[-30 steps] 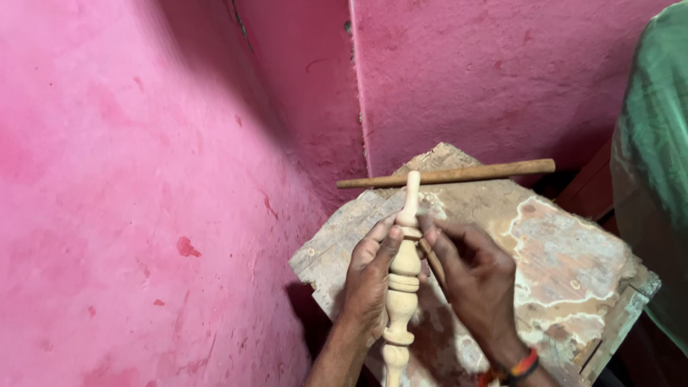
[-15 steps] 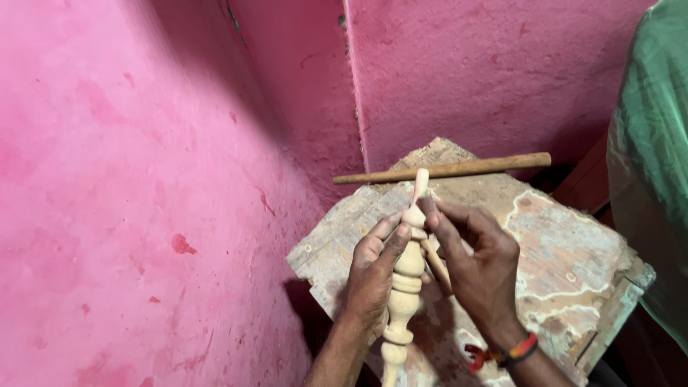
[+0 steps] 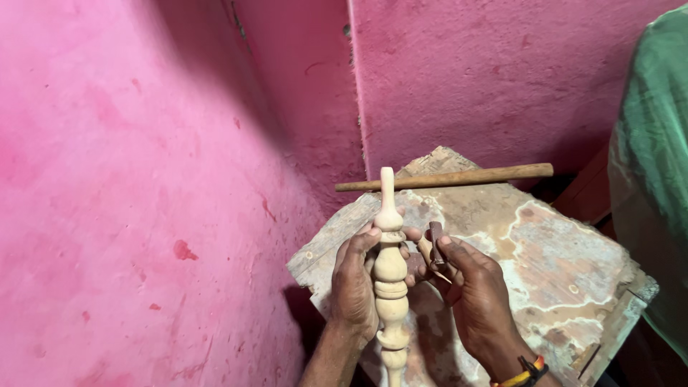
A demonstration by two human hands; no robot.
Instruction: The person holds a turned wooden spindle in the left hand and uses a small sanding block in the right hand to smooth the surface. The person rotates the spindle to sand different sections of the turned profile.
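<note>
The left hand (image 3: 355, 283) is closed partway around a pale, lathe-turned wooden spindle (image 3: 390, 272) with bulbous rings and a slim rounded tip; the fingers wrap its mid-section from the left and the thumb presses near the upper collar. The spindle stands nearly upright, its tip pointing up towards the corner of the pink plastered walls (image 3: 143, 179), its lower end leaving the bottom edge of the view. The right hand (image 3: 476, 301) sits just beside the spindle on its right, fingers curled and pinched on a small dark brown piece (image 3: 436, 244) held between thumb and forefinger; what this piece is cannot be told. The fingertips of the right hand touch the spindle at the collar. Both hands hover above a worn wooden desk (image 3: 573, 272) with flaking pale coating. A long round brown wooden stick (image 3: 459, 177) lies across the far edge of the desk, well apart from the hands. A green cloth (image 3: 656, 143) fills the right margin.
</note>
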